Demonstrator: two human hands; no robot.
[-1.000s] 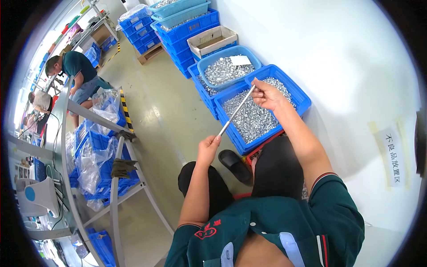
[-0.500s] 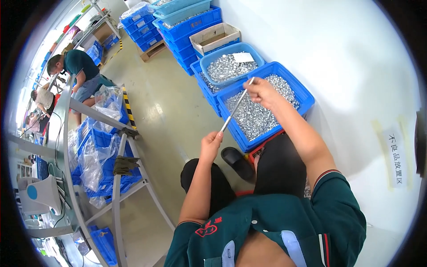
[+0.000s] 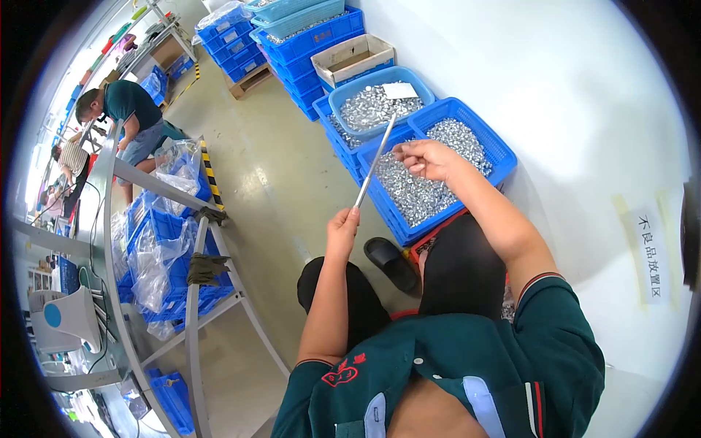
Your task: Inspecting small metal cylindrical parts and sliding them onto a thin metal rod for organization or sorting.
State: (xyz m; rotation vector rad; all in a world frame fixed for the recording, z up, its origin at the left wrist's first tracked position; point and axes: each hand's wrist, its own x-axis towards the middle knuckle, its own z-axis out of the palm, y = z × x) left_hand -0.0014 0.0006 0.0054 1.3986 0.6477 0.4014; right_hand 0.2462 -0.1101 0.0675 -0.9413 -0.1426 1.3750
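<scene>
My left hand (image 3: 342, 231) is closed around the lower end of a thin, shiny metal rod (image 3: 374, 163), which slants up and away from me. Just right of the rod is my right hand (image 3: 429, 159), its fingers curled together in a pinch; whether a small piece sits between them is too small to tell. Beneath both the rod and this hand stands a blue plastic crate (image 3: 502, 155), filled with small silvery metal parts (image 3: 418, 198). The rod's far tip reaches over the edge of a light blue basin of similar parts.
Behind the crate, the light blue basin (image 3: 337, 104) carries a white card (image 3: 399, 90). Stacked blue crates (image 3: 296, 73) and an open box (image 3: 353, 60) stand farther back. Left is a metal frame table (image 3: 191, 328) with bagged crates; a seated person (image 3: 131, 106) works beyond. A white wall rises right.
My right hand has come off the rod's far end and shifted slightly down. The rod now stands steeper, its tip farther left and up; my left hand has risen slightly.
</scene>
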